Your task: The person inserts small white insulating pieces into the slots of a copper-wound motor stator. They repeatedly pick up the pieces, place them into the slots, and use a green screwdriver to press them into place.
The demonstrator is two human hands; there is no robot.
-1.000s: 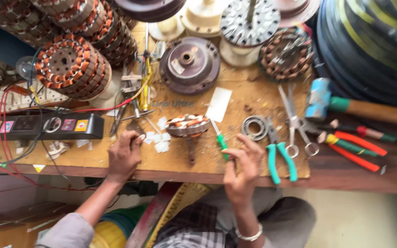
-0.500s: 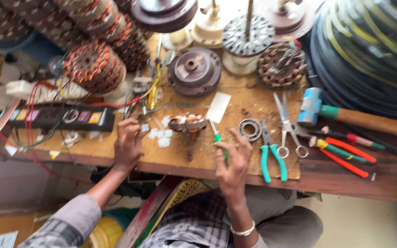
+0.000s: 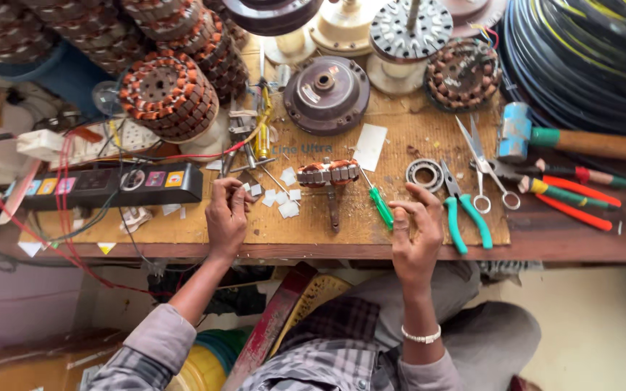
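Green-handled screwdriver [image 3: 380, 205] lies on the desk [image 3: 313, 232], just beside the right hand [image 3: 414, 235] (grip loosely curled, holding nothing). Left hand [image 3: 226, 217]: fingertips pinched near small white paper squares [image 3: 281, 199]; contents cannot be determined.

The workbench [image 3: 545, 228] is worn, matt wood, topped by a rough brown fibreboard sheet [image 3: 414, 137] strewn with small white paper squares [image 3: 284, 201]. At twelve o'clock from the left hand [image 3: 226, 221], the stacked stators [image 3: 168, 94] show glossy copper wire on dull steel. Beside the right hand [image 3: 414, 235], at eleven o'clock, lies a screwdriver [image 3: 380, 206] with a shiny green handle, probably plastic.
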